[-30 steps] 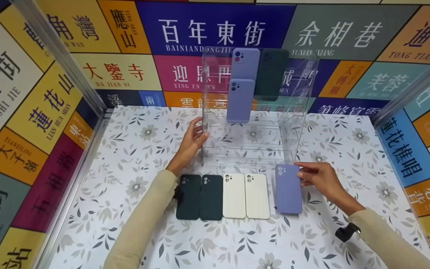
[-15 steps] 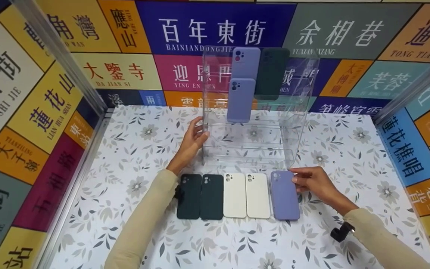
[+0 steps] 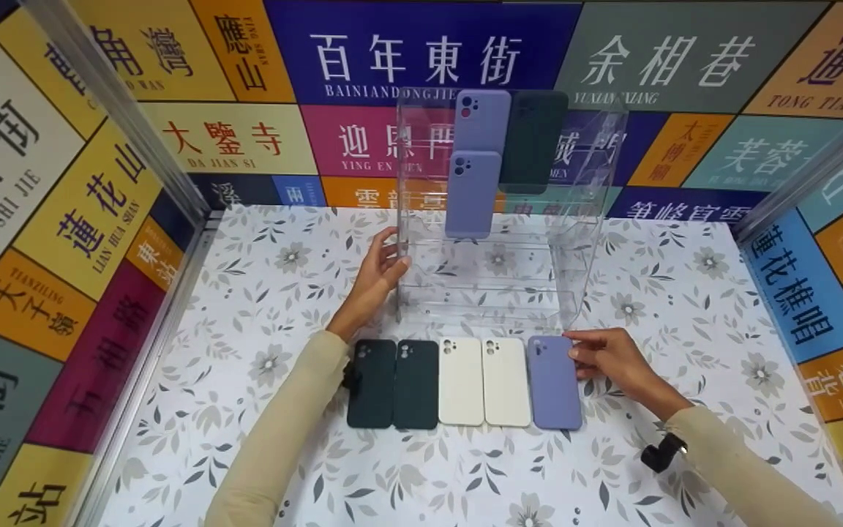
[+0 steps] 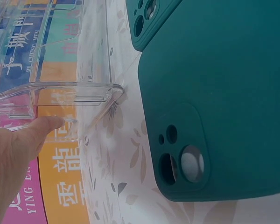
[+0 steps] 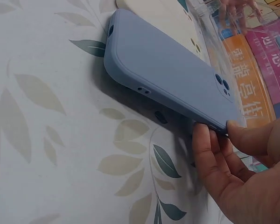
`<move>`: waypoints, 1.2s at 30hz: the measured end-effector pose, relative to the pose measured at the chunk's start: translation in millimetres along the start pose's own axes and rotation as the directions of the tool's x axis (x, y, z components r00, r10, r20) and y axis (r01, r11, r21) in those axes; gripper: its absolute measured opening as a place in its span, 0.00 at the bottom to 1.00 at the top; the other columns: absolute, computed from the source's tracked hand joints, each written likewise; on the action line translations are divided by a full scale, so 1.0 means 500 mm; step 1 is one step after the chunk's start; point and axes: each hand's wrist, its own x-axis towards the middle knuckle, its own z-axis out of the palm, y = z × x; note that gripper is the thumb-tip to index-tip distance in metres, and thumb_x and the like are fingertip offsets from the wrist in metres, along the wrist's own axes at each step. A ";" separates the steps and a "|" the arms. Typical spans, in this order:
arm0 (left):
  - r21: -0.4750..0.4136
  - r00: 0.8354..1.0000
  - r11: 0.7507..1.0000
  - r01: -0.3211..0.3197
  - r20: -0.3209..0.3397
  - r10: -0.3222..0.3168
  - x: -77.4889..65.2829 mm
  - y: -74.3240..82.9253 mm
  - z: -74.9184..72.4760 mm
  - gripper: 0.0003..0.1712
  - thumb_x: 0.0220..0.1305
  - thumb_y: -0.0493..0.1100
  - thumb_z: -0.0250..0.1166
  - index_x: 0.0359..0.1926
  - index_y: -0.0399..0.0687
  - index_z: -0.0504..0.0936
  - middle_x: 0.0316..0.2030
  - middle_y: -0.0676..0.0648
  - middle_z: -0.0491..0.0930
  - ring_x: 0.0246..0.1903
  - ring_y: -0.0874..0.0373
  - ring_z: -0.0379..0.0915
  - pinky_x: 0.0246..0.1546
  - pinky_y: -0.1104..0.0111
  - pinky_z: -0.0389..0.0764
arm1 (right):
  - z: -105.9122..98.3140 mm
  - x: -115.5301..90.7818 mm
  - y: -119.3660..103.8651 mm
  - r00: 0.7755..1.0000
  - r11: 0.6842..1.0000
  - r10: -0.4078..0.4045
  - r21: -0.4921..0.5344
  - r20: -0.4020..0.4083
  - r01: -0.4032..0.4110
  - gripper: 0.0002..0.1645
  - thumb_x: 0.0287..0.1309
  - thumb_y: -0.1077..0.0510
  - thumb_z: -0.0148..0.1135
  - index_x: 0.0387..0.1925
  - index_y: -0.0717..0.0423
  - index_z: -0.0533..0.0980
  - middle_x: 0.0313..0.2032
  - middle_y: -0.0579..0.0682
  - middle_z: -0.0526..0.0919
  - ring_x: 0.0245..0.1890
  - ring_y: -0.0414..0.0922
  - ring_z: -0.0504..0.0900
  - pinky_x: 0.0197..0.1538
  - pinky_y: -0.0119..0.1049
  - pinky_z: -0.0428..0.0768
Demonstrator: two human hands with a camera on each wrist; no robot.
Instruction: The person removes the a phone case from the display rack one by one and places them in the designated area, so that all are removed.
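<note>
At the row's 3 o'clock end, the right hand (image 3: 615, 362) pinches the purple case (image 3: 555, 384) near its 1 o'clock corner, fingers closed to the case's thickness, one long edge tilted off the cloth (image 3: 377, 476). Toward 9 o'clock lie two white cases (image 3: 461, 384), then two green cases (image 3: 416, 388). At 12 o'clock, the rack (image 3: 574, 278) already holds three cases (image 3: 473, 194); four lie out, and only the pinched one looks not fully laid down. The left hand (image 3: 377, 274) seems to grip the rack's 9 o'clock wall, fingertips partly hidden.
</note>
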 end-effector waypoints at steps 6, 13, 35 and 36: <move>0.002 1.000 1.000 -0.005 0.003 0.005 -0.003 0.001 0.000 0.43 0.83 0.44 0.64 0.87 0.43 0.54 0.75 0.30 0.68 0.76 0.26 0.63 0.74 0.31 0.65 | 0.008 0.006 0.006 1.000 0.998 0.016 -0.053 -0.016 -0.017 0.29 0.72 0.70 0.68 0.70 0.76 0.75 0.41 0.59 0.90 0.30 0.42 0.90 0.37 0.36 0.90; -0.005 1.000 1.000 -0.001 -0.009 0.001 0.001 0.000 0.002 0.40 0.83 0.40 0.62 0.86 0.42 0.55 0.74 0.30 0.69 0.75 0.26 0.64 0.74 0.32 0.65 | 0.015 0.011 0.009 0.999 0.995 0.023 -0.091 -0.043 -0.027 0.28 0.71 0.70 0.70 0.68 0.76 0.77 0.40 0.58 0.91 0.30 0.43 0.91 0.36 0.37 0.90; -0.022 1.000 1.000 -0.004 -0.009 0.004 -0.002 0.001 0.002 0.38 0.83 0.39 0.62 0.86 0.45 0.57 0.72 0.30 0.70 0.75 0.25 0.63 0.72 0.30 0.65 | 0.036 0.007 0.001 0.992 0.948 -0.060 -0.316 -0.110 0.023 0.19 0.71 0.70 0.69 0.59 0.76 0.83 0.41 0.65 0.92 0.35 0.52 0.94 0.35 0.36 0.90; -0.022 1.000 1.000 -0.005 -0.010 0.005 -0.002 0.001 0.003 0.38 0.83 0.38 0.61 0.86 0.45 0.57 0.72 0.29 0.70 0.75 0.25 0.63 0.72 0.30 0.65 | 0.036 0.008 0.001 0.991 0.945 -0.067 -0.325 -0.113 0.027 0.18 0.71 0.70 0.69 0.58 0.76 0.84 0.40 0.64 0.92 0.34 0.51 0.94 0.35 0.36 0.90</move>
